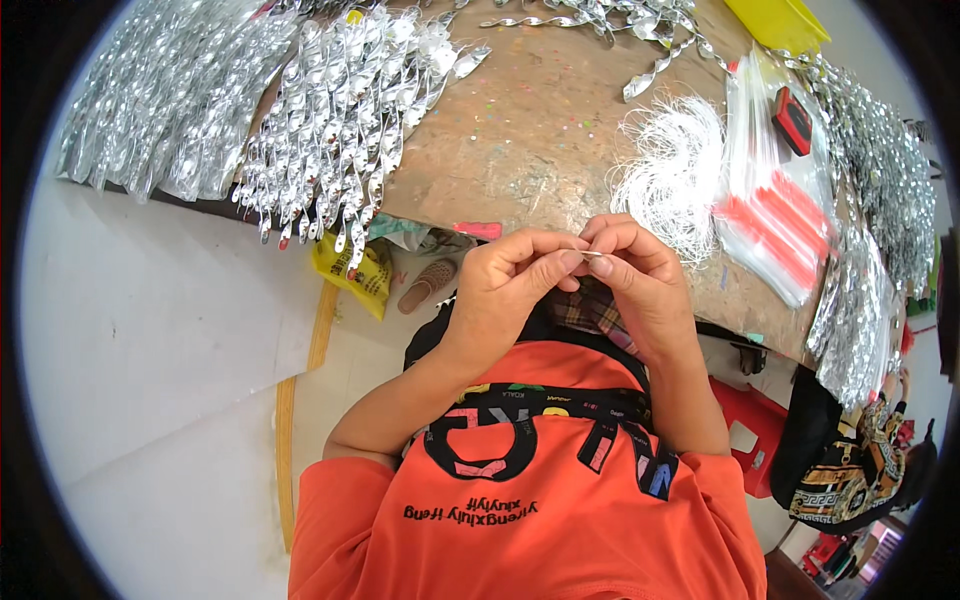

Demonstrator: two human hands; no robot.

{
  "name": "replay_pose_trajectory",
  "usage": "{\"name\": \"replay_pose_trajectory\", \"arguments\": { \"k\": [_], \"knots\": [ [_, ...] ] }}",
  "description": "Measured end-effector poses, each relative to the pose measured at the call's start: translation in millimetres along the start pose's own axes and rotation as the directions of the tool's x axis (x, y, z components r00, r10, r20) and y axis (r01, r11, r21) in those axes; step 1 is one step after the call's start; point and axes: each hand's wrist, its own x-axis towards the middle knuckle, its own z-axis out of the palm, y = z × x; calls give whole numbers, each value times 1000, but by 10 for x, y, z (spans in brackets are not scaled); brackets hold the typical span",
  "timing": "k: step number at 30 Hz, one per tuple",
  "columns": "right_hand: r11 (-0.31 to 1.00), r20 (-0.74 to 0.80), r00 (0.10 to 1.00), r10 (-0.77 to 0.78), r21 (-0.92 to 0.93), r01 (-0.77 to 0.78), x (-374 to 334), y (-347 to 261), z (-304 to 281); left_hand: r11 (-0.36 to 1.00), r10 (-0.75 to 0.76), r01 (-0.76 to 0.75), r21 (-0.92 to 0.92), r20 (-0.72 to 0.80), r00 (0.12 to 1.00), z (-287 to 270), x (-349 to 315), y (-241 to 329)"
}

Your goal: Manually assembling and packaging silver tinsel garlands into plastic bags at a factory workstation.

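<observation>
My left hand (505,285) and my right hand (648,280) meet at the table's near edge, in front of my orange shirt. Thumb and forefinger of each are pinched on a short, thin, pale strand (592,253) that spans the small gap between the thumbs. Its exact kind is too small to make out. Just right of my right hand lies a loose heap of white string (672,165). Beside that heap are clear plastic bags (770,215) with red-printed ends, and a red and black device (792,121) rests on them.
Silver twisted foil strips (335,120) hang over the brown table's (510,130) near edge on the left. More silver strips (875,190) drape along the right side. A yellow container (782,22) stands far right. Below are a yellow bag (355,275) and a red stool (745,430); another person sits at right.
</observation>
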Motion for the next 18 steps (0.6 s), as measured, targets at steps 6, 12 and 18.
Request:
{"name": "replay_pose_trajectory", "arguments": {
  "k": [6, 12, 18],
  "knots": [
    [995, 8, 999, -32, -100, 32, -9, 7, -22, 1000, -16, 16, -24, -2, 1000, 2, 0, 12],
    [929, 23, 990, -140, -343, 139, 4, -104, -4, 976, 95, -93, 199, -2, 995, 1, 8, -47],
    [470, 217, 888, -406, -783, 407, 25, -161, 17, 743, 390, -347, 572, 51, 920, 33, 22, -36]
  ]
}}
